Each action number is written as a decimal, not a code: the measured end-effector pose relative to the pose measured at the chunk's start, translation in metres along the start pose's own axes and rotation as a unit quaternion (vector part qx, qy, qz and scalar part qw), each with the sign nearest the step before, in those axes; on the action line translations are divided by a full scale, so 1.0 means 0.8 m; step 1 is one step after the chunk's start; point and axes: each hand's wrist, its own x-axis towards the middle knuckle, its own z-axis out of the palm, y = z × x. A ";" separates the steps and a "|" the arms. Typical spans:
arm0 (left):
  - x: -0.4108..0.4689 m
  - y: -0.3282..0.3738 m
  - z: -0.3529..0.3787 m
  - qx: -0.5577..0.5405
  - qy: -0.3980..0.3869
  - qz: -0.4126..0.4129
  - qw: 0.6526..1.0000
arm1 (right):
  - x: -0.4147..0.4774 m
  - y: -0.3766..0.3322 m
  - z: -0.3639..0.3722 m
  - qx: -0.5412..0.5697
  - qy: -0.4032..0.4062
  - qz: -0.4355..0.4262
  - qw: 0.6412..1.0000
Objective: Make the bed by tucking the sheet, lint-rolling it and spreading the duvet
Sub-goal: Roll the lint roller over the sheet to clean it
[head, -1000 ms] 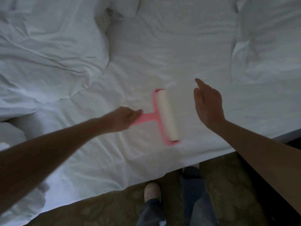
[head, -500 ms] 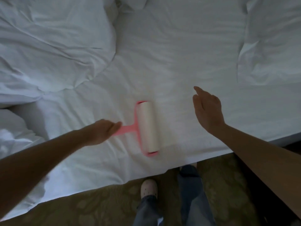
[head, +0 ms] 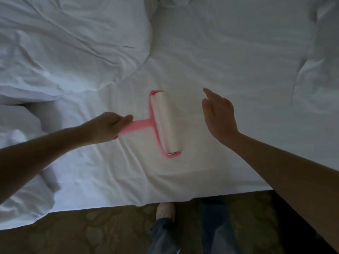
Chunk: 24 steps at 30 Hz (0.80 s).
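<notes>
While the left hand (head: 108, 126) curls round the pink handle of the lint roller (head: 165, 123), pressing its white drum flat on the sheet (head: 229, 61), the right hand (head: 218, 116) hovers beside it, fingers loosely spread and holding nothing, probably ready to smooth fabric. Bunched at the left, the duvet (head: 64, 48) leaves the sheet bare for rolling.

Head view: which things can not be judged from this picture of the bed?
All in the head view:
- Lint roller: the handle end is hidden inside the left hand; lint on the roll is too small and dim to see.
- Right hand: seen from its back, so contact with the sheet cannot be told.
- Duvet: cut off by the left and top edges.
- Sheet tuck: hidden where the cloth hangs over the near side.
</notes>
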 end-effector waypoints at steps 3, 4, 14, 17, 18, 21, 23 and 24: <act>0.048 0.071 0.028 -0.010 -0.021 0.047 0.999 | 0.019 0.011 -0.009 0.005 0.035 -0.012 0.999; 0.061 0.087 0.035 -0.006 -0.027 0.059 0.998 | 0.025 0.018 -0.013 0.007 0.039 -0.009 0.999; 0.017 -0.028 -0.007 0.096 -0.045 -0.085 0.991 | 0.047 0.077 -0.029 -0.048 -0.042 -0.006 0.998; -0.024 -0.111 -0.050 0.120 -0.036 -0.186 0.975 | 0.051 0.074 -0.021 -0.047 -0.064 -0.004 0.997; -0.035 -0.128 -0.059 0.123 -0.032 -0.205 0.970 | 0.053 0.071 -0.019 -0.041 -0.064 -0.001 0.997; -0.046 -0.123 -0.066 0.112 -0.002 -0.184 0.976 | 0.060 0.059 -0.009 -0.023 -0.061 -0.001 0.998; -0.034 -0.072 -0.058 0.060 0.007 -0.151 0.987 | 0.067 0.051 -0.003 -0.013 -0.046 -0.015 0.999; -0.021 -0.043 -0.048 0.030 0.022 -0.139 0.990 | 0.071 0.048 -0.001 -0.007 -0.037 -0.023 0.999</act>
